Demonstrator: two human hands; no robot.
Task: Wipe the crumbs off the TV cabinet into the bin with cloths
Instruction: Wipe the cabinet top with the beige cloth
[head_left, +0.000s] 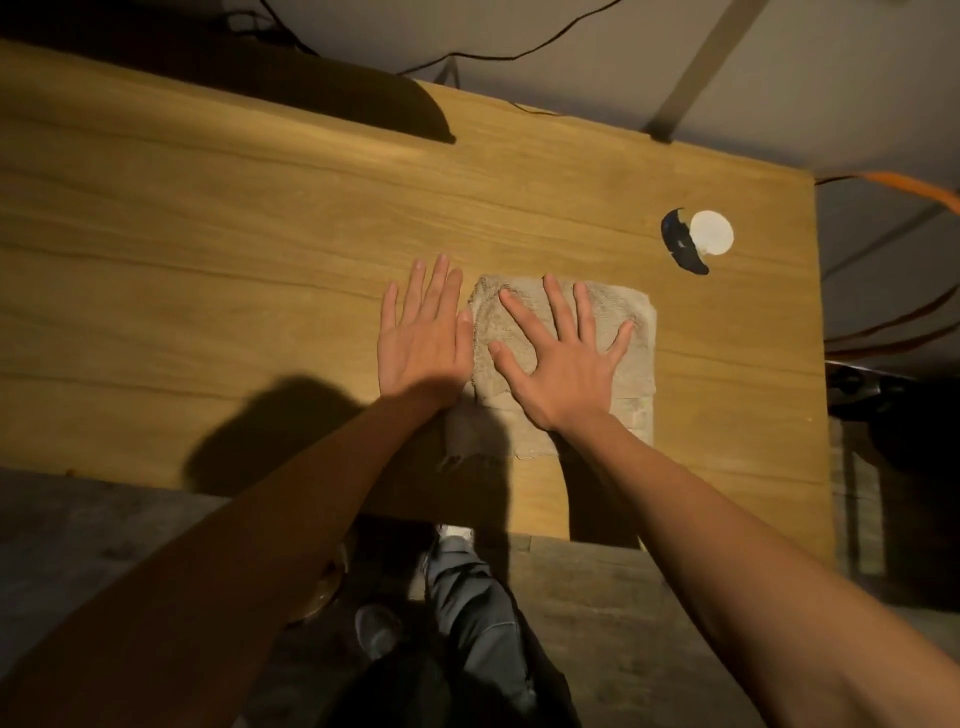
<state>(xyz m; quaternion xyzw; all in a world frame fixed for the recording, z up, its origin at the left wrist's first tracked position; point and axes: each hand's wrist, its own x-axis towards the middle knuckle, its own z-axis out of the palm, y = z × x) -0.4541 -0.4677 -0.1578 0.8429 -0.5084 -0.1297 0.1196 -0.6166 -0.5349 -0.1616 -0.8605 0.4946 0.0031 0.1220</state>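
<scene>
A beige terry cloth (631, 358) lies flat on the wooden TV cabinet top (234, 249), toward its right end. My right hand (558, 358) rests palm-down on the cloth with its fingers spread. My left hand (421, 338) lies flat on the bare wood just left of the cloth, its thumb touching the cloth's left edge. Neither hand grips anything. I see no crumbs on the dim surface, and no bin that I can identify is in view.
A round white cable-hole cap (711, 233) with a dark opening (681, 244) sits near the cabinet's right end. Black cables (519, 52) run behind the cabinet, orange cables (904, 184) to its right. A dark TV foot (363, 98) stands at the back. My legs (467, 613) are below the front edge.
</scene>
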